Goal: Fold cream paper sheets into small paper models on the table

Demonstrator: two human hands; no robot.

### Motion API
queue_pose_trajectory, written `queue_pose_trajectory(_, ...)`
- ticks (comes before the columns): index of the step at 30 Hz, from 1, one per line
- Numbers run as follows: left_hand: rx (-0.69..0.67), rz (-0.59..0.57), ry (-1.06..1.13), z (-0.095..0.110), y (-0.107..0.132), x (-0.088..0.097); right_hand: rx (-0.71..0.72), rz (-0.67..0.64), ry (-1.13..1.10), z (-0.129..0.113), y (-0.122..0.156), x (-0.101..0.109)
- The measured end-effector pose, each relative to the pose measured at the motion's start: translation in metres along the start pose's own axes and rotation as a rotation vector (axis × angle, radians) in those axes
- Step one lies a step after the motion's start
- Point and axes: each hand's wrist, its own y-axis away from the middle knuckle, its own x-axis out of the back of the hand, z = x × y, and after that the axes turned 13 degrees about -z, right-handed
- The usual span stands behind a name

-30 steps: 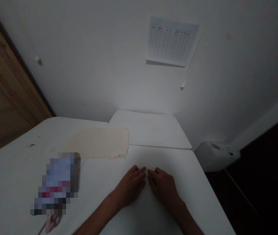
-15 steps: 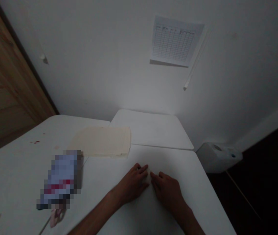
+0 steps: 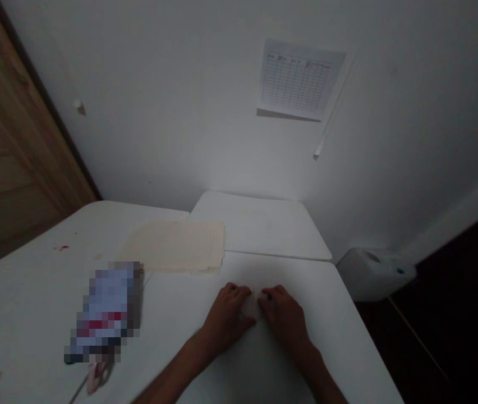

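Observation:
On the white table, my left hand (image 3: 229, 314) is bent, its fingertips and thumb around a small, thin pale piece (image 3: 251, 303) that looks like paper or cloth. Facing it from the right, my right hand (image 3: 283, 315) has its thumb and forefinger drawn together at the piece's right side. Whatever lies between those right fingertips is too small and dim to make out. Beyond the hands, to the left, lies a stack of cream-coloured sheets (image 3: 175, 244), apart from both hands.
A blurred-out bluish packet (image 3: 106, 308) lies left on the white tables (image 3: 171, 320), a pinkish loop (image 3: 96, 375) at its near end. A printed chart (image 3: 298, 78) hangs on the wall. A white plastic container (image 3: 373, 275) stands right of the table, a wooden door (image 3: 7, 146) left.
My left hand has shifted slightly left, and more of the pale piece shows between the hands. My right fingers have curled in a little. The whole view has tilted up slightly.

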Motion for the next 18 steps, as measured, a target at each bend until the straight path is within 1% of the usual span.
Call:
queue_pose_trajectory(5, -0.028, 0.021, 0.108, -0.001, 0.001, -0.002, 0.009, -0.036, -0.102, -0.001, -0.023, 0.0)
queue_pose_trajectory(9, -0.053, -0.003, 0.252, -0.003, 0.004, -0.005, 0.042, -0.085, -0.312, 0.004, -0.033, 0.002)
queue_pose_trajectory(12, 0.01, 0.023, 0.382, 0.0, 0.0, -0.001, 0.085, -0.116, -0.501, 0.008, -0.034, 0.005)
queue_pose_trajectory(14, 0.08, 0.055, 0.432, 0.003, -0.005, 0.005, 0.09, -0.093, -0.582, 0.008, -0.032, 0.007)
queue_pose_trajectory(18, 0.086, -0.043, 0.477, 0.006, -0.015, 0.015, 0.082, -0.042, -0.634, 0.004, -0.026, 0.008)
